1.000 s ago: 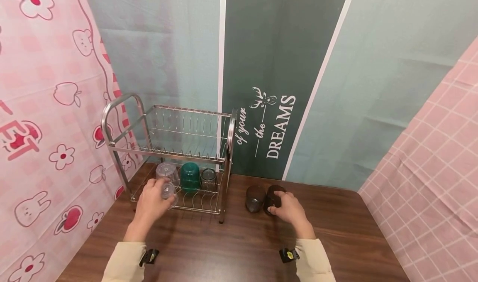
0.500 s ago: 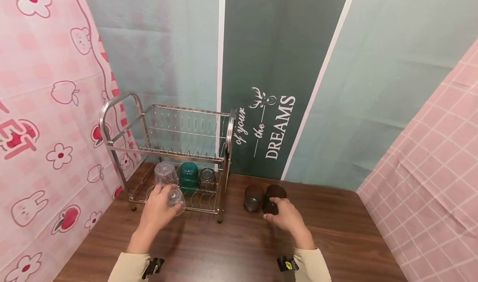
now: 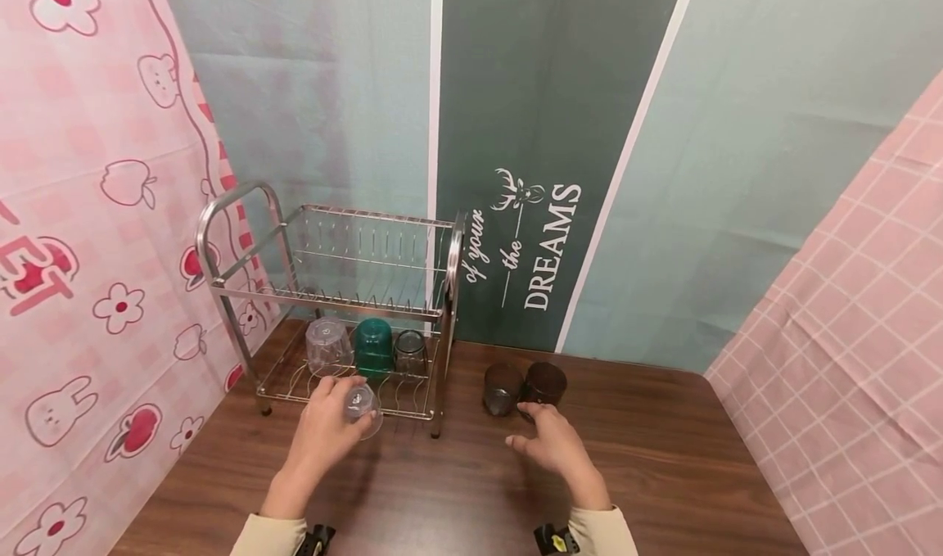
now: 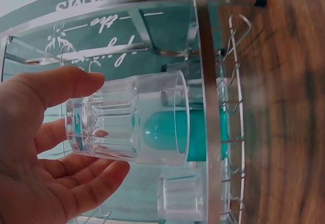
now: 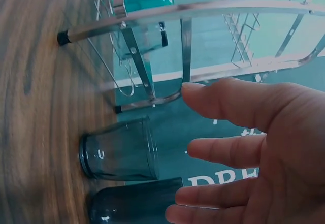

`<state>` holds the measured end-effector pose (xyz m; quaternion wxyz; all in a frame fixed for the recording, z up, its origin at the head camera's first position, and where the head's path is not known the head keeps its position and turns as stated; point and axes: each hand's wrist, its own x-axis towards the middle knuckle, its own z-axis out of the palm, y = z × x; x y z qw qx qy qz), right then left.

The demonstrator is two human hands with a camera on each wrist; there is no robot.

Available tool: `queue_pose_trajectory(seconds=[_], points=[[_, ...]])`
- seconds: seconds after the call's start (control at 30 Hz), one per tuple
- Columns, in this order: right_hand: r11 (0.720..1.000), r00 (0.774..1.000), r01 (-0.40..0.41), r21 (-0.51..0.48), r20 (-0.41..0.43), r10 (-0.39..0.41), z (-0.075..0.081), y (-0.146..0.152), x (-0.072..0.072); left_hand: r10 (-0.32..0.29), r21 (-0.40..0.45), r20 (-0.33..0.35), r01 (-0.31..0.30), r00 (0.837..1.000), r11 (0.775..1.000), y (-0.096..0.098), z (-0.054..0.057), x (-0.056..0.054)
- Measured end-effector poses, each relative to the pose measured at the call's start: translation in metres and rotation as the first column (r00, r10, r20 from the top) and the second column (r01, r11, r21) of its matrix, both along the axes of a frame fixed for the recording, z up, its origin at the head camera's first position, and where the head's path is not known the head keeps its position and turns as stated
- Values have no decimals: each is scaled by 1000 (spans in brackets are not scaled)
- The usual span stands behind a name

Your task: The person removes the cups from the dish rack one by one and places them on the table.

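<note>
My left hand [image 3: 327, 425] holds a clear cup [image 4: 132, 120] by its base, mouth downward, just in front of the metal dish rack [image 3: 331, 300]. On the rack's lower tier, a larger clear cup [image 3: 327, 345], a teal cup [image 3: 373, 347] and a grey glass [image 3: 411, 354] stand upside down in a row. Right of the rack, two dark cups [image 3: 502, 388] stand side by side on the table. In front of them hovers my right hand [image 3: 556, 445], fingers spread and holding nothing; the right wrist view shows a gap between the fingers and both cups.
The rack's upper tier [image 3: 368, 253] has wire plate slots. A printed cloth [image 3: 560, 89] hangs behind the wooden table [image 3: 442, 490]. Pink cloths stand at the left [image 3: 125, 237] and right [image 3: 847, 318] sides.
My left hand has carried the clear cup from the rack's front left toward the right and nearer me. My right hand has drawn back from the right dark cup.
</note>
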<state>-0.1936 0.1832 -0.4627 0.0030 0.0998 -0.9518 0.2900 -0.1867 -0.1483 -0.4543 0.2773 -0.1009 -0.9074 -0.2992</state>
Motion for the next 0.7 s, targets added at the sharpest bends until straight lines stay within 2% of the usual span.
queue_pose_trajectory(seconds=[0.27,0.7], points=[[998,996,-50,-28,-69,48,-6,-10,6,-28,54,79,24,996,998,10,-6,5],[986,975,-159,-47,-166,149,-19,-27,13,-57,105,64,50,996,993,23,-19,11]])
